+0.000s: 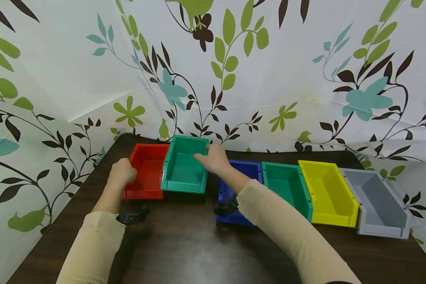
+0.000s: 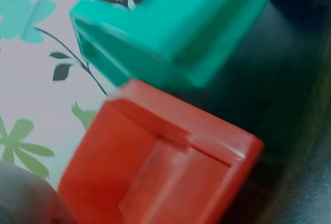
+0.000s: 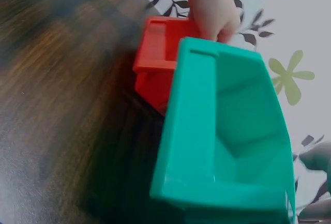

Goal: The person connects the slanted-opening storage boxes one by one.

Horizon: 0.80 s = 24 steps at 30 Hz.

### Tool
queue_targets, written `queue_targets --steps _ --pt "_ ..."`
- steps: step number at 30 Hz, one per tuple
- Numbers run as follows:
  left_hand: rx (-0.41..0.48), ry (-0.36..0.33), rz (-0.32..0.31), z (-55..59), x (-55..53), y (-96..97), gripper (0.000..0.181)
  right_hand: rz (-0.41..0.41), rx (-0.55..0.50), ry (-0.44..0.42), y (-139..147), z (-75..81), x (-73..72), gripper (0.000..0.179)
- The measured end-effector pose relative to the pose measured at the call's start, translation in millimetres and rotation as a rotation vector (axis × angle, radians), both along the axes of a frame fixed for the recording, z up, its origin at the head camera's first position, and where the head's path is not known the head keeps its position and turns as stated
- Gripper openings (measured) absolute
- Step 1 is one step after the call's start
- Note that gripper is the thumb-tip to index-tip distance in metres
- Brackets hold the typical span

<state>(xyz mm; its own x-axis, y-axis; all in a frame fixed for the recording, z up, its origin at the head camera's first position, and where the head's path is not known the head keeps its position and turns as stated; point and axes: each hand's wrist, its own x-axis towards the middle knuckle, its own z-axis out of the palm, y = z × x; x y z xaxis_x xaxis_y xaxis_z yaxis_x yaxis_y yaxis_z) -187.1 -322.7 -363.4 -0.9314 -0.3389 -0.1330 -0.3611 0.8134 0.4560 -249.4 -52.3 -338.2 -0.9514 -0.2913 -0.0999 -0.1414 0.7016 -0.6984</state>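
In the head view my left hand (image 1: 122, 173) grips the left wall of a red plastic bin (image 1: 149, 171); part of that wall is behind the fingers. My right hand (image 1: 215, 159) pinches the right rim of a green bin (image 1: 185, 165), its thumb over the inner side. The green bin is raised off the table and tilted, close beside the red bin's right edge. The left wrist view shows the outer side of this green bin (image 2: 207, 22) above the red bin (image 2: 170, 146). Both bins look hollow, with nothing inside.
Right of my hands stand a blue bin (image 1: 246, 169), partly behind my right forearm, a second green bin (image 1: 287, 183), a yellow bin (image 1: 326, 193) and a grey bin (image 1: 376, 201). All rest on a dark wooden table (image 1: 184, 244). A leaf-patterned sheet (image 1: 269, 79) hangs behind.
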Motion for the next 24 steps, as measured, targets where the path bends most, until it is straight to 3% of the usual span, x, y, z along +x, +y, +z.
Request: queue_targets --steps 7,17,20,24 --pt "0.074 0.022 -0.032 -7.3 4.6 -4.7 0.051 0.089 0.069 -0.031 -18.1 -6.8 13.2 0.092" --pt "0.141 0.015 -0.066 -7.3 7.6 2.3 0.051 0.265 0.271 -0.017 -23.0 -22.0 19.1 0.072" --pt "0.153 0.019 -0.067 -7.4 7.3 2.7 0.051 0.216 0.226 0.007 -23.3 -21.6 16.4 0.067" --pt "0.169 0.012 -0.063 -7.6 7.4 2.8 0.052 0.082 0.212 0.042 -21.9 -20.8 5.7 0.068"
